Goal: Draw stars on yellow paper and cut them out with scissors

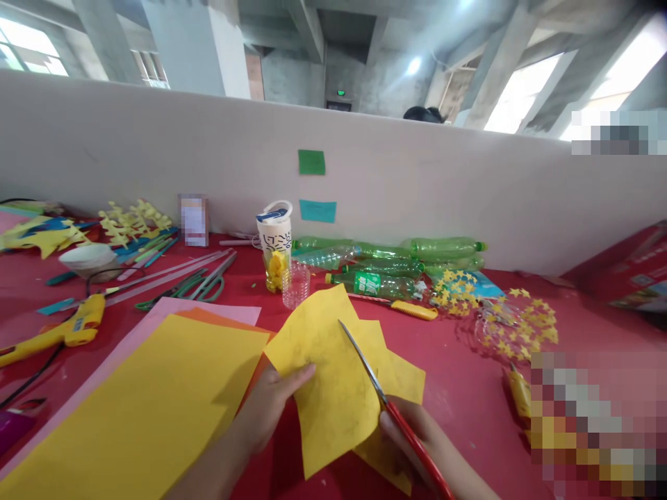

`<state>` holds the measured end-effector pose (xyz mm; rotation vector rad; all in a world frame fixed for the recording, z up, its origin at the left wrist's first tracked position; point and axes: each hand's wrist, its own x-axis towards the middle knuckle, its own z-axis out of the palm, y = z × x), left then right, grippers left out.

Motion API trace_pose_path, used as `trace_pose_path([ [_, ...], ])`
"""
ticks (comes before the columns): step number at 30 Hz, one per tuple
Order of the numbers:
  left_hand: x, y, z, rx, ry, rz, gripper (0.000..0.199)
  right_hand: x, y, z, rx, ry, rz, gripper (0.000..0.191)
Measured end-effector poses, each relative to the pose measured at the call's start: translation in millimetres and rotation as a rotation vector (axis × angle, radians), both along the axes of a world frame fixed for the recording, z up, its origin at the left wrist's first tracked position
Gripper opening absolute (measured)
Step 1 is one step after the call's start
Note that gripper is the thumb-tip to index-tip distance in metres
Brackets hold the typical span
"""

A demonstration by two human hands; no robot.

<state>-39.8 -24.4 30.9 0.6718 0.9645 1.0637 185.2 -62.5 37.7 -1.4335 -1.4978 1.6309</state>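
Observation:
My left hand (263, 410) pinches the left edge of a piece of yellow paper (326, 375), thumb on top. My right hand (417, 427) is wrapped round a pair of red-handled scissors (367, 364) at the paper's right side. One blade lies across the front of the paper and points up and left; the other blade is not visible. More yellow paper (409, 378) shows behind and to the right, with angular corners. Left of my left hand lies a stack of coloured sheets, a yellow sheet (156, 389) on top.
Green plastic bottles (385, 281) lie along the white partition (234, 160), beside a patterned cup (275, 236). Gold star decorations (521, 323) stand at right, near a yellow tool (518, 392). A yellow glue gun (86, 321), scissors with green handles (195, 288) and a white bowl (88, 258) are at left.

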Motion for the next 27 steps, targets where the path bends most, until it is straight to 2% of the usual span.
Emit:
trace_pose_path([
  [4,4,-4,2.4,-0.036,-0.003,-0.053,0.038,1,0,8.6,0.002,0.069,0.041,0.054],
  [9,5,-5,2.1,-0.026,-0.022,-0.055,0.043,-3,-2,15.8,0.037,0.087,0.037,0.051],
  [16,6,-5,-1.7,-0.004,-0.006,-0.057,0.045,-7,-5,4.3,-0.032,0.026,-0.073,0.055],
  [22,6,-5,2.3,-0.008,0.004,-0.091,0.041,-5,-1,-3.7,-0.037,0.023,-0.057,0.052],
  [27,3,-5,3.8,-0.023,-0.053,-0.145,0.038,-5,-2,-4.2,0.045,0.019,-0.052,0.054],
])
